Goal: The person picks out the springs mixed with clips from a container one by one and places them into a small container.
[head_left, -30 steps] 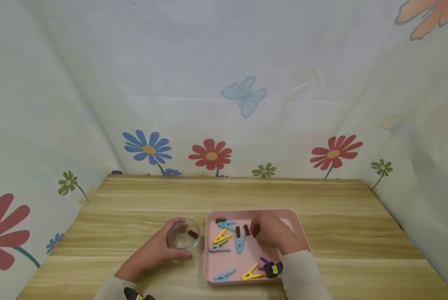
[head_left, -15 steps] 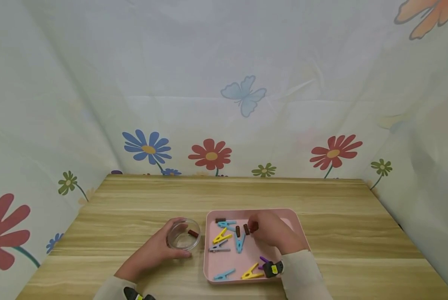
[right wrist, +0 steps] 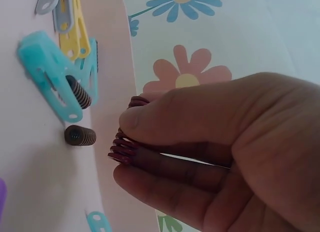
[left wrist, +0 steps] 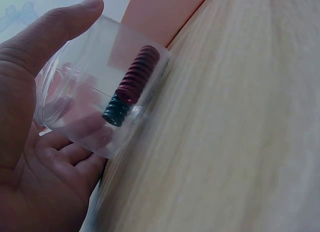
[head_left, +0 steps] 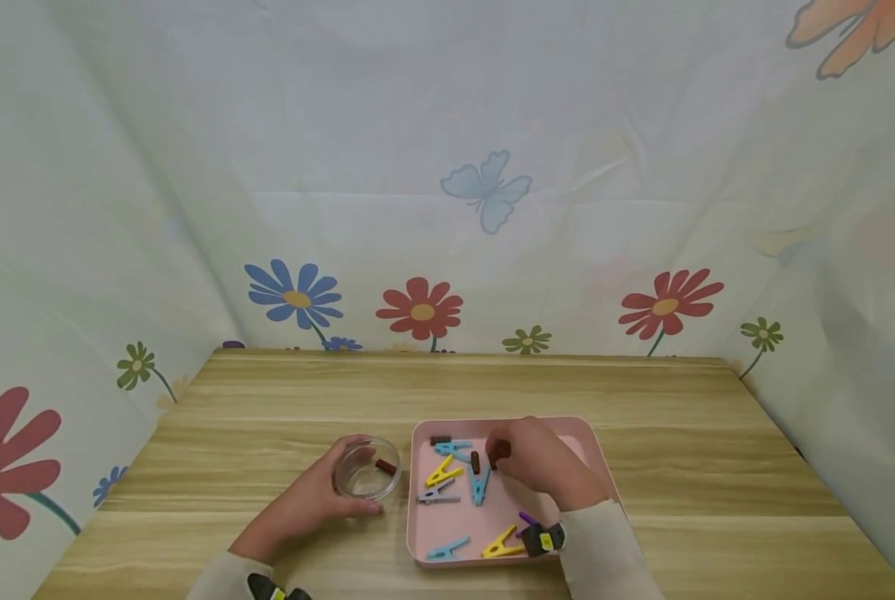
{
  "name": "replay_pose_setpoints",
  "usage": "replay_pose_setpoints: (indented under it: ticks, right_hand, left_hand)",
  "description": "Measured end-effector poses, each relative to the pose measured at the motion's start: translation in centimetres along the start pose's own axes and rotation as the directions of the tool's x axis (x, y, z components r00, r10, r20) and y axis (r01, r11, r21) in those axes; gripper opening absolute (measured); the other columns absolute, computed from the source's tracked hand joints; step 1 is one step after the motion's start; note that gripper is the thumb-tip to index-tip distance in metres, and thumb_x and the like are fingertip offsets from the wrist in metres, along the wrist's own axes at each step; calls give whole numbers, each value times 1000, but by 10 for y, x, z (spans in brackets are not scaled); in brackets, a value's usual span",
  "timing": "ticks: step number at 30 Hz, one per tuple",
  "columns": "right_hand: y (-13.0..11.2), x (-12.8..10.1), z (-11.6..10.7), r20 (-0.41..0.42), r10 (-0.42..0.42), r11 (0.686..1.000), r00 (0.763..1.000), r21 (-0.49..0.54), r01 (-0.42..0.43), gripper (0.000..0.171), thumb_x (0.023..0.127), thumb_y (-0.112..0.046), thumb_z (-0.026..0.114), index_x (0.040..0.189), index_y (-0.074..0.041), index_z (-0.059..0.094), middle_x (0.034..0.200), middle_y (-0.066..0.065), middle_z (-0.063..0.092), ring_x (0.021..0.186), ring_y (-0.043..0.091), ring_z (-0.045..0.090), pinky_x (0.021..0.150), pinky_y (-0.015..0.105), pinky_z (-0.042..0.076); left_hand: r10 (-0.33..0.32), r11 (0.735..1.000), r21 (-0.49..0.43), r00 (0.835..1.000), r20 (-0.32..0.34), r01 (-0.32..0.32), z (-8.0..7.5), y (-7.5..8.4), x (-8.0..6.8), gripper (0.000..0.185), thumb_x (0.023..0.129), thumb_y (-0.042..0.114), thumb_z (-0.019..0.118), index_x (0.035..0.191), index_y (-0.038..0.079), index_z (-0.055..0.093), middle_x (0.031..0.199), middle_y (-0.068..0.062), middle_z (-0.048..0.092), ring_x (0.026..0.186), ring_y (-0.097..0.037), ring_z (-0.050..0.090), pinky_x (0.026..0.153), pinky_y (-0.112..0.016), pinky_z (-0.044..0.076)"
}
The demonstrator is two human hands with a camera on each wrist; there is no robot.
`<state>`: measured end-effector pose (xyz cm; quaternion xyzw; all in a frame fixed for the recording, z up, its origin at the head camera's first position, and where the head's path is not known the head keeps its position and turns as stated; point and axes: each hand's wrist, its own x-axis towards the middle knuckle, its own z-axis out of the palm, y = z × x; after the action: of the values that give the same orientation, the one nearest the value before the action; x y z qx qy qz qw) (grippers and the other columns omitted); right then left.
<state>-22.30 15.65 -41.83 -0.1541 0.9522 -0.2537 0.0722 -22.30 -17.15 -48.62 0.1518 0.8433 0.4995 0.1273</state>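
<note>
1. A pale backdrop (head_left: 387, 117), printed with red, blue and green flowers and butterflies, is enclosing the back and both sides.
2. A wood-grain counter (head_left: 327, 387) is running up to it and carrying everything.
3. A pink tray (head_left: 470, 525) is sitting near the front, to the right of the left hand (head_left: 316, 496).
4. The left hand is gripping a clear plastic jar (left wrist: 95, 67), its thumb and fingers curving round opposite sides; the jar's mouth is facing up.
5. The right hand (head_left: 541, 458) is reaching over the tray, thumb and fingers pinching a dark red spring (right wrist: 121, 147).
6. Light blue clips (head_left: 479, 487), yellow clips (head_left: 502, 543), a gray clip (head_left: 437, 494) and a partly covered purple clip (head_left: 527, 518) are lying in the tray.
7. The pinched spring is sitting across the thumb tip, coils showing above and below it; in the right wrist view its long axis is running nearly upright, the upper end leaning right.
8. Inside the jar, a second red spring (left wrist: 137, 74) is lying along the bottom, one end overlapping a dark green spring (left wrist: 116, 112).
9. Small brown springs (right wrist: 81, 135) are lying in the tray, one near the right fingers, one by a light blue clip, another in the far left corner.
</note>
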Motion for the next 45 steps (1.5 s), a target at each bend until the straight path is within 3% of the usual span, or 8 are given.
replay_pose_setpoints:
  ticks: [5, 21, 36, 45]
  right_hand:
    - [-4, -2, -3, -23, -72, 997, 997, -12, 72, 9, 86, -6, 69, 92, -14, 71, 84, -5, 66, 73, 10, 55, 71, 28, 51]
    - [-18, -5, -1, 2, -129, 992, 992, -7, 129, 11, 89, -8, 65, 96, -14, 71, 90, -3, 70, 76, 6, 56, 73, 27, 51]
    - [-29, -3, 2, -44, -183, 982, 982, -57, 180, 11, 90, -12, 68, 100, -15, 71, 94, -7, 69, 79, 3, 57, 74, 24, 52]
    - [-36, -4, 7, -67, -255, 965, 965, -86, 249, 12, 92, -14, 66, 102, -13, 71, 94, -7, 67, 79, 3, 56, 73, 22, 51]
  left_hand:
    - [6, 1000, 4, 1000, -4, -6, 0, -2, 1, 90, 69, 35, 87, 141, 27, 34, 146, -10, 48, 139, -29, 42, 110, -53, 34]
    - [-20, 1000, 11, 1000, -11, 20, 0, -2, 0, 90, 68, 38, 87, 140, 29, 35, 145, -9, 48, 138, -29, 43, 111, -54, 33]
    - [-36, 999, -5, 999, -19, 36, 1, 0, 1, 90, 68, 38, 88, 140, 32, 35, 146, -6, 48, 139, -27, 42, 112, -53, 32]
    - [-31, 999, 15, 999, -27, 32, 1, -1, 0, 89, 67, 39, 88, 139, 31, 36, 143, -5, 50, 137, -27, 44, 111, -52, 33]
